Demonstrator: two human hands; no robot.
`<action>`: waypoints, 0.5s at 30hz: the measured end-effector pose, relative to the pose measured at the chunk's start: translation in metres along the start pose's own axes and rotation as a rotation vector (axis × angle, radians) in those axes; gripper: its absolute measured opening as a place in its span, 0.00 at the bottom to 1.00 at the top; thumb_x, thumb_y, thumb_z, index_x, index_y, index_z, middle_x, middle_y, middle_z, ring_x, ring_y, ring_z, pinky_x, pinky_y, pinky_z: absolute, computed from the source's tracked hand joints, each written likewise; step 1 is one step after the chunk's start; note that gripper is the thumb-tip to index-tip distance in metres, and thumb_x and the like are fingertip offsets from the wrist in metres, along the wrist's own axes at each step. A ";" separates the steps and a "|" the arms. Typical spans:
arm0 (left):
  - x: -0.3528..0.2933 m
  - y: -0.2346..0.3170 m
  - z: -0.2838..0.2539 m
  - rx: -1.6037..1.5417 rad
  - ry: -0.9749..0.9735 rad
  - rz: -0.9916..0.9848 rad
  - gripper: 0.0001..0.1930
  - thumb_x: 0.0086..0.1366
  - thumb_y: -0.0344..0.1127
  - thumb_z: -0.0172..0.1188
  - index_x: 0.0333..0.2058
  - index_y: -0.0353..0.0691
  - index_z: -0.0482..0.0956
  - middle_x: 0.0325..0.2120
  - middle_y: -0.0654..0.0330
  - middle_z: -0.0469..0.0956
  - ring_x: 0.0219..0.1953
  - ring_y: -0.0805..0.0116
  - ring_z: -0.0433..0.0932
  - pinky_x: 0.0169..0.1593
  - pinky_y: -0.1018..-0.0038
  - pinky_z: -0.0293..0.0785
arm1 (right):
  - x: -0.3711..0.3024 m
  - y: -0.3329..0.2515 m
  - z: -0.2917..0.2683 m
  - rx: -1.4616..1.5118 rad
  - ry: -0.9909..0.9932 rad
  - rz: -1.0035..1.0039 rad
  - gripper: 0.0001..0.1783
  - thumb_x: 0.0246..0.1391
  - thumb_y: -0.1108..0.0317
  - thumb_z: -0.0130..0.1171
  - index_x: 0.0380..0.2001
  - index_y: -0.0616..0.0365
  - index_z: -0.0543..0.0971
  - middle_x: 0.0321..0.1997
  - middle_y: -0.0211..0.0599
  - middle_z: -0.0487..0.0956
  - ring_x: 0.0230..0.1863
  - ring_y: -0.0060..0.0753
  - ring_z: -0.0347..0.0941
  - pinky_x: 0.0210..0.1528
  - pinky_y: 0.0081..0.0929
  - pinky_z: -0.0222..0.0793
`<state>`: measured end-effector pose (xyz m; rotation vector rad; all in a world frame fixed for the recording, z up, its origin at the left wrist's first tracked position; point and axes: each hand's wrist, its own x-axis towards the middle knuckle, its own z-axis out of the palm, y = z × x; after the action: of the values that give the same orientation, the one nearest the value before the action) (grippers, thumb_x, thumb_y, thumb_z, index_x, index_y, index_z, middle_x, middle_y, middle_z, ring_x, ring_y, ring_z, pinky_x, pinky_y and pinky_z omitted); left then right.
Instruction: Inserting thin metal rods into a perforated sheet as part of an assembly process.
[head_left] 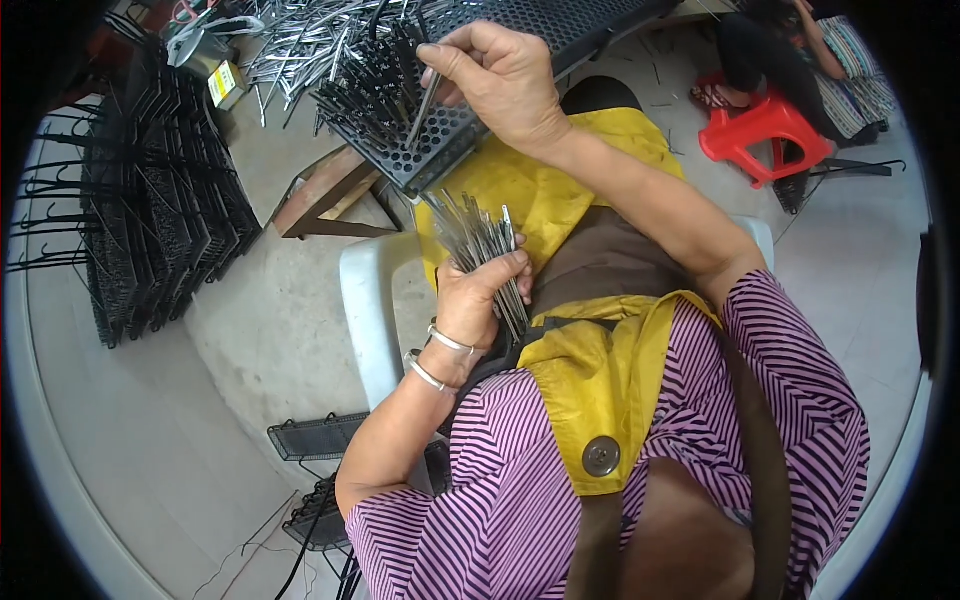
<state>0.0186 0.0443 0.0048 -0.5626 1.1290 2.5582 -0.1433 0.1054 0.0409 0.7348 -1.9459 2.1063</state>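
Observation:
My left hand (482, 298) grips a fanned bundle of thin grey metal rods (478, 240) over my lap, two bangles on its wrist. My right hand (500, 75) reaches forward and pinches a single metal rod (422, 108), its lower end at a black perforated tray (440, 150). Several rods stand upright in the tray's holes (375, 85). A yellow apron (560, 200) covers my lap under the tray's near edge.
A loose pile of metal rods (300, 40) lies beyond the tray. Stacked black racks (150, 200) stand at the left. More black trays (315, 435) lie on the floor. A red plastic stool (765, 135) and a seated person (800, 50) are at the upper right. A white chair (370, 300) is beneath me.

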 end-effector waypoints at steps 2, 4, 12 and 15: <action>0.000 0.001 0.002 0.011 0.005 -0.006 0.09 0.49 0.23 0.56 0.31 0.30 0.70 0.18 0.58 0.71 0.18 0.70 0.70 0.20 0.78 0.66 | 0.000 0.003 0.000 -0.014 0.014 -0.011 0.08 0.45 0.70 0.57 0.19 0.64 0.74 0.15 0.33 0.74 0.16 0.15 0.70 0.17 0.12 0.66; -0.001 0.001 0.001 0.000 0.009 -0.012 0.09 0.49 0.23 0.56 0.31 0.30 0.71 0.18 0.58 0.71 0.18 0.70 0.70 0.21 0.78 0.66 | -0.001 0.003 -0.001 -0.039 0.004 0.038 0.07 0.48 0.70 0.55 0.25 0.65 0.74 0.20 0.34 0.76 0.19 0.18 0.72 0.18 0.11 0.69; 0.000 0.000 -0.001 -0.028 0.013 -0.022 0.09 0.49 0.22 0.55 0.32 0.30 0.71 0.19 0.58 0.71 0.18 0.70 0.70 0.21 0.78 0.67 | -0.002 0.011 0.000 0.075 0.106 0.253 0.09 0.46 0.70 0.56 0.25 0.67 0.74 0.20 0.36 0.76 0.18 0.21 0.73 0.19 0.14 0.70; -0.001 0.000 0.001 -0.028 0.019 -0.029 0.09 0.49 0.22 0.55 0.31 0.30 0.71 0.19 0.58 0.71 0.18 0.70 0.70 0.21 0.78 0.67 | -0.005 0.012 -0.001 0.085 0.121 0.272 0.08 0.46 0.71 0.57 0.25 0.67 0.74 0.21 0.36 0.76 0.18 0.21 0.73 0.19 0.15 0.71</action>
<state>0.0189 0.0448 0.0062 -0.6074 1.0853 2.5527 -0.1450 0.1056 0.0278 0.3617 -1.9977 2.3384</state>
